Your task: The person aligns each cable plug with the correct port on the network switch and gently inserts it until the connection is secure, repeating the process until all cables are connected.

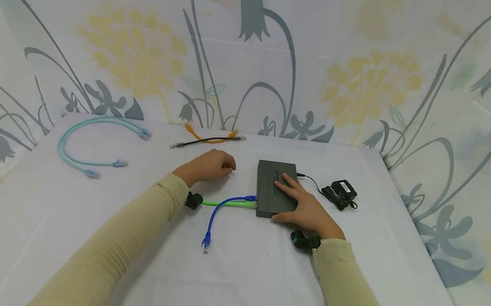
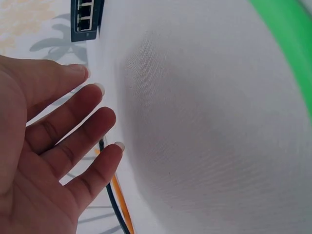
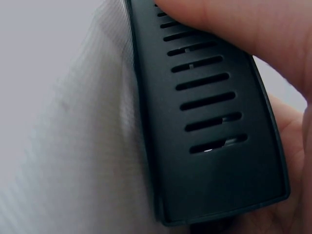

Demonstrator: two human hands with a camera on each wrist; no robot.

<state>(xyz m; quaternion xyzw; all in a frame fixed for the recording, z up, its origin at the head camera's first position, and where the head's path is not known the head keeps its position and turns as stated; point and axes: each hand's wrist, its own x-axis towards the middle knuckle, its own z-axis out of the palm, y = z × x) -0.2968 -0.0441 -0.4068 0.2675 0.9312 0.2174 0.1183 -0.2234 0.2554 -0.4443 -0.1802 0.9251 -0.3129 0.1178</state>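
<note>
A dark grey network switch point(image 1: 266, 192) lies flat on the white table. My right hand point(image 1: 313, 214) holds it, fingers across the top and thumb against the slotted near side point(image 3: 207, 105). From the switch's left side, a blue network cable point(image 1: 214, 217) curves toward me, its other plug loose on the table. Beside it a green cable point(image 1: 239, 204) runs left and passes behind my left wrist. My left hand point(image 1: 209, 166) is left of the switch, fingers loosely bent and holding nothing. In the left wrist view, ports point(image 2: 85, 9) show on the switch.
A black power adapter point(image 1: 343, 189) with bundled cord lies right of the switch and is wired to it. Short black point(image 1: 203, 140) and orange point(image 1: 213, 141) cables cross at the table's back. Light-blue cables point(image 1: 63, 144) curve at the left. A flower-patterned cloth point(image 1: 259, 69) stands behind.
</note>
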